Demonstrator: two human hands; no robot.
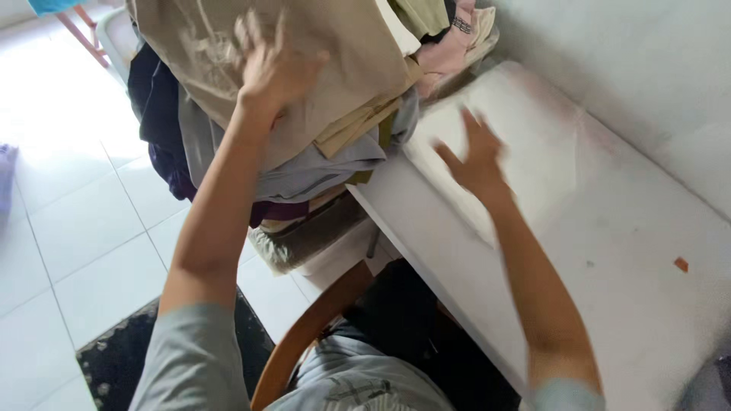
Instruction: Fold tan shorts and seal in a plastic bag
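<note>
Two bare hands are at work over a heap of folded and crumpled clothes. Left hand (270, 65) lies with fingers spread and pressed onto the tan cotton garment (335, 68) topping the pile, which overhangs the near corner of the white counter (624, 251). Right hand (476, 156) hovers open above the bare counter, fingers splayed and blurred, holding nothing. By my judgement the step in hand is picking a garment off the heap; closing the left fingers on the tan cloth without toppling the grey layers (320, 171) beneath calls for care.
</note>
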